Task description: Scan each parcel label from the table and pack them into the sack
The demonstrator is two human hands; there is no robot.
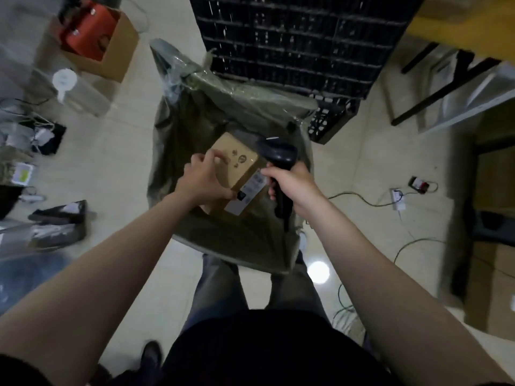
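One cardboard parcel (237, 168) is gripped by the left hand (200, 176) over the open mouth of the olive sack (223, 235), its white label (248, 193) turned toward the right hand (292, 185), whose fingers wrap the black scanner (278, 156) just beside it.

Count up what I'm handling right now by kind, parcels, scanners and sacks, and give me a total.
Cardboard parcel, gripped by the left hand: 1
Black barcode scanner, gripped by the right hand: 1
Olive-green sack: 1
Total: 3
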